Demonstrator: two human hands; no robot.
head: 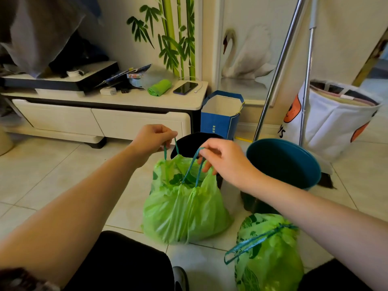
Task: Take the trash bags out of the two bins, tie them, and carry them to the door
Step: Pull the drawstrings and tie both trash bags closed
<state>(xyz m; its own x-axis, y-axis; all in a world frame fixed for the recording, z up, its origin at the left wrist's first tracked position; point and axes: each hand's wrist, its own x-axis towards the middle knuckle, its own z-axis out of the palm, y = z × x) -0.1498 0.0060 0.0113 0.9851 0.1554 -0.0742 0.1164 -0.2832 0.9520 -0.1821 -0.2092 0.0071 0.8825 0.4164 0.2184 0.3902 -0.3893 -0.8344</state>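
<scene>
Knees in dark trousers (117, 263) filled the bottom edge, with a tied green bag (270, 255) sitting on the tiled floor (42, 177) just beside the right knee, its teal drawstring (252, 242) pulled tight and trailing off to the left. Further out, a second green bag (184, 208) stood on the floor with its mouth open. The left hand (153, 137) pinched one loop of its drawstring between curled fingers, and the right hand (222, 158) pinched the other loop, both loops lifted above the bag's mouth. Behind that bag stood a black bin (195, 139), and to its right a teal bin (283, 162). Beyond them a blue paper bag (220, 120) leaned by a low white cabinet (100, 120), which carried a phone (185, 88) and a green roll of bags (159, 87).
</scene>
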